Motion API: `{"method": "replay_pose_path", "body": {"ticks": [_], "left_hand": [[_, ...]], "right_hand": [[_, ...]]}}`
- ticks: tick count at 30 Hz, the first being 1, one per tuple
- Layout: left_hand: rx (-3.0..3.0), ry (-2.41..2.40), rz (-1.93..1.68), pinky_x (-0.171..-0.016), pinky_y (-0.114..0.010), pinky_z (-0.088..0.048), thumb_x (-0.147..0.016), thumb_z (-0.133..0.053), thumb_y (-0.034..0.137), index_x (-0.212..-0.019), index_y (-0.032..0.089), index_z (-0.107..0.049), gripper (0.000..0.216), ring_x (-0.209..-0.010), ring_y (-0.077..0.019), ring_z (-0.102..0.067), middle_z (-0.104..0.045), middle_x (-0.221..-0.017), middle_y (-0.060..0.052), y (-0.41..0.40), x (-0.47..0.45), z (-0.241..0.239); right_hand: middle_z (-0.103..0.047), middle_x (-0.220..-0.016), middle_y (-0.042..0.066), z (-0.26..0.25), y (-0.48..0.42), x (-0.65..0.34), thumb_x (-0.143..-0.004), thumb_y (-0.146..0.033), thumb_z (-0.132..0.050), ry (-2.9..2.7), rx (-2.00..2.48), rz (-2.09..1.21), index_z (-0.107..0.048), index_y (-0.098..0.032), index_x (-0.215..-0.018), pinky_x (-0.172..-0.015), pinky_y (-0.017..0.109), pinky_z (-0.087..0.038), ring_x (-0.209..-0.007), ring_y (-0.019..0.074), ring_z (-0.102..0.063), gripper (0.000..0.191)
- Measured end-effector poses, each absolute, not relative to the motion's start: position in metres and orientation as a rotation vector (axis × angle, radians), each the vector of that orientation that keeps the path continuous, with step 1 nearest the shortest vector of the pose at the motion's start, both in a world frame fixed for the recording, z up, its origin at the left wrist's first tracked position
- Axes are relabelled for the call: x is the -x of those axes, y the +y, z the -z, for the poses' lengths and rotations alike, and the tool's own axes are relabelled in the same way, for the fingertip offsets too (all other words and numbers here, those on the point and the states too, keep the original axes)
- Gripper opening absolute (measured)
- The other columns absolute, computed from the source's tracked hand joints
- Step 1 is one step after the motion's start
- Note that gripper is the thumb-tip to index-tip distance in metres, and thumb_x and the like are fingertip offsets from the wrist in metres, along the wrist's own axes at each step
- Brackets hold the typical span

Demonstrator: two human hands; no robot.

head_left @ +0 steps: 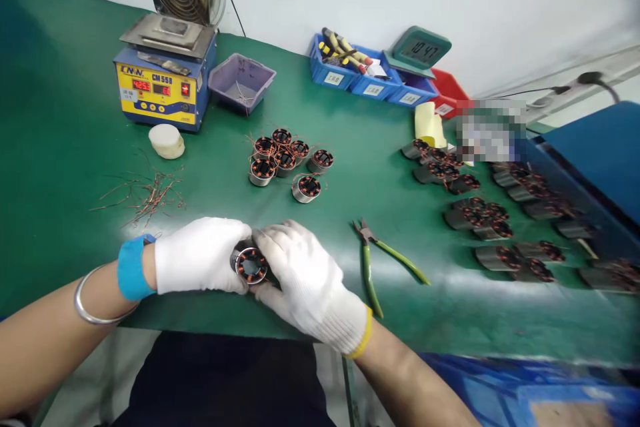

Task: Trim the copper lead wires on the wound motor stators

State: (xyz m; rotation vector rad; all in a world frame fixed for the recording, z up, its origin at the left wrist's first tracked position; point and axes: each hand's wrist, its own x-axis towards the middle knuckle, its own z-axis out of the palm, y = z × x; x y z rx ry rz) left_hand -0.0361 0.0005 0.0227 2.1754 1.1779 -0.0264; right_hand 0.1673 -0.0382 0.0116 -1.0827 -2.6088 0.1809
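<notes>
Both my hands wear white gloves and meet near the front edge of the green table. My left hand and my right hand are both closed around one motor stator, a metal ring wound with copper coils, its open face turned toward me. Green-handled pliers lie just right of my right hand. A cluster of several similar stators sits on the mat beyond my hands.
A blue and yellow solder pot with a fan stands at the back left, beside a purple tray and a white round pad. Wire scraps lie at the left. Blue bins and rows of stators fill the right.
</notes>
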Motion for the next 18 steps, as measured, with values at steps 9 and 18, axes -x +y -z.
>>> {"method": "replay_pose_path", "body": {"ticks": [9, 18], "left_hand": [[-2.221, 1.000, 0.023, -0.057, -0.024, -0.036, -0.078, -0.062, 0.029, -0.078, 0.021, -0.063, 0.008, -0.066, -0.0149, -0.059, -0.065, -0.074, 0.001, 0.001, 0.041, -0.026], [-2.309, 0.995, -0.173, -0.063, -0.022, -0.040, -0.085, -0.050, 0.022, -0.080, 0.021, -0.068, 0.019, -0.068, -0.0128, -0.062, -0.070, -0.075, 0.002, 0.005, 0.045, -0.008]], "right_hand": [[-0.065, -0.118, 0.016, 0.004, -0.044, -0.175, -0.078, -0.040, -0.067, -2.471, 1.110, -0.311, -0.052, -0.012, -0.124, -0.100, 0.049, -0.048, -0.108, 0.0320, -0.061, 0.056], [-0.067, -0.114, 0.014, 0.017, -0.054, -0.181, -0.082, -0.034, -0.064, -2.416, 1.120, -0.315, -0.054, -0.015, -0.124, -0.095, 0.044, -0.051, -0.108, 0.0291, -0.062, 0.048]]}}
